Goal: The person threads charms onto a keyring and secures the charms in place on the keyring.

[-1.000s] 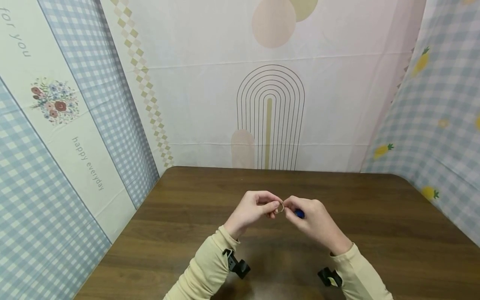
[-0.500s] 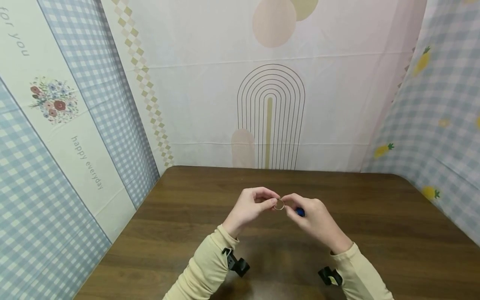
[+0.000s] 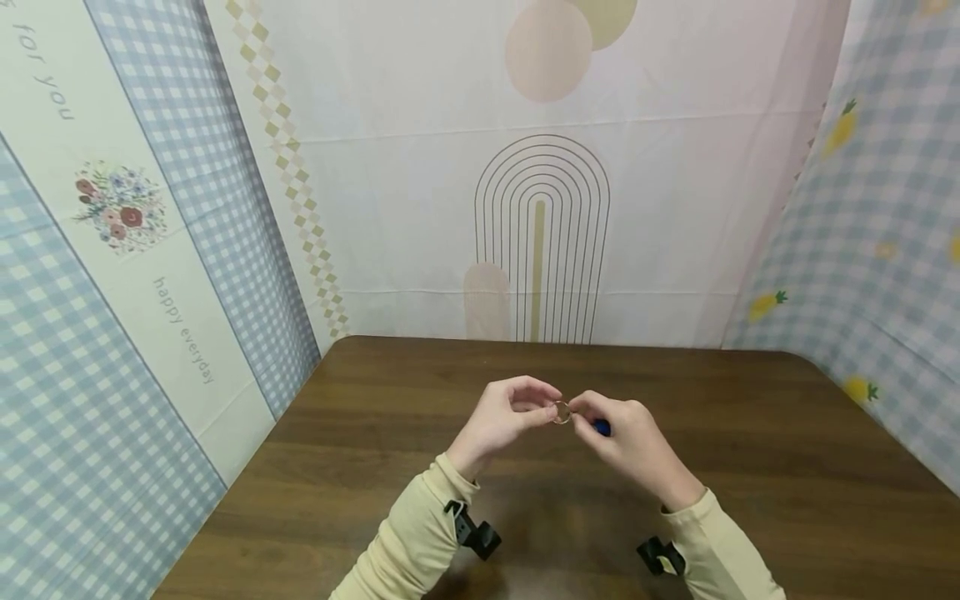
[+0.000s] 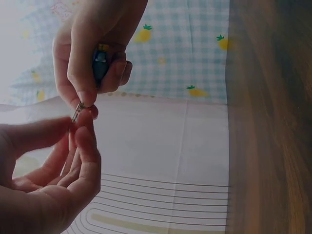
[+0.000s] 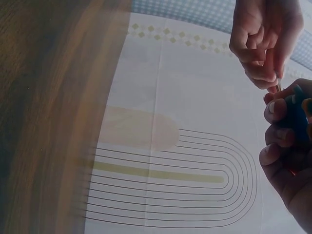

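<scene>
Thumb and fingers of my left hand (image 3: 498, 423) pinch one side of a thin metal key ring (image 3: 563, 423). On its other side, the fingertips of my right hand (image 3: 633, 435) pinch the ring where it joins a small fitting. A small blue keychain charm (image 3: 602, 427) is tucked within the curled right fingers. In the left wrist view the charm (image 4: 100, 67) shows a yellow bit at its top, and the ring (image 4: 75, 115) appears edge-on between both sets of fingertips. Blue and orange parts of the charm (image 5: 295, 114) show in the right wrist view; the rest is covered by fingers.
Both hands are held up over a brown wood-grain table (image 3: 360, 417). Patterned cloth hangs behind it (image 3: 405, 208) and along both sides. Black camera mounts (image 3: 474, 532) sit at both wrists, on cream sleeves (image 3: 412, 533).
The hands stay nearly in place and keep their pinch. The key ring turns slightly between the fingertips, showing as a fuller circle than a second ago. The head view shifts a little.
</scene>
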### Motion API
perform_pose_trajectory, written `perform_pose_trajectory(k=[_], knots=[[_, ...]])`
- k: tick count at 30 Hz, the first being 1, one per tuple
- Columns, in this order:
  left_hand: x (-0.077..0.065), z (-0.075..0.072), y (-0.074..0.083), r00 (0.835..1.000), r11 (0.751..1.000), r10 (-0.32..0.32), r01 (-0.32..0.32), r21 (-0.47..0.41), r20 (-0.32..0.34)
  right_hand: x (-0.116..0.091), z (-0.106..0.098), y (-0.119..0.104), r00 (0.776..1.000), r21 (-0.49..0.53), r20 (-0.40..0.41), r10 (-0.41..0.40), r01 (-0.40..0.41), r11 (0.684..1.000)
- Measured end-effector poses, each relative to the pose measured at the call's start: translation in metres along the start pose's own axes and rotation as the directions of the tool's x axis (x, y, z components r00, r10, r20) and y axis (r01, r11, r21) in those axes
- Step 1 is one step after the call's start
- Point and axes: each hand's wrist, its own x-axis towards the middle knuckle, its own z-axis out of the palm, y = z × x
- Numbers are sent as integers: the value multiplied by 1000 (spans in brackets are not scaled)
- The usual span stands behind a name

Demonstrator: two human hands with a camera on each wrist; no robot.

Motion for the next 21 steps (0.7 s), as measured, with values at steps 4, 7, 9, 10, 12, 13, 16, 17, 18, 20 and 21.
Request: perform_pose_trajectory(k=[4,7,9,10,12,13,16,17,18,20,21], knots=[[-4,-3,-1,999,1000,11,-11,4,-39,-1,2,-7,1000,4,18,15,-15,1000],[-8,-5,-1,999,1000,8,-9,-4,-32,-2,4,-12,1000,-1,22,14,-14,1000],[-11,-6,0,1000,1000,7,-7,-12,-23,-2,4,-16,1000,-2,21,11,-11,1000],[-12,-7,-1,1000,1000,13,-13,-12,-17,-2,4,-18,1000,-4,21,12,-12,1000],[-14,-8,0,1000,1000,23,-24,-14,-3,-3,5,-22,1000,-5,23,18,-18,1000],[-15,-9,0,1000,999,31,-31,-11,5,-3,5,-24,1000,-6,23,21,-21,1000],[-18,-10,-1,998,999,46,-46,-1,37,-4,7,-29,999,-12,23,32,-32,999],[-19,-11,0,998,999,44,-44,3,48,-5,7,-30,999,-13,21,32,-31,999],[-20,-11,0,997,999,47,-47,7,57,-5,8,-32,999,-17,21,33,-33,999],[-22,-12,-1,996,999,44,-45,13,73,-6,9,-34,999,-26,17,35,-35,999],[-23,-13,-1,996,999,39,-40,14,75,-6,10,-36,999,-28,16,36,-36,999]])
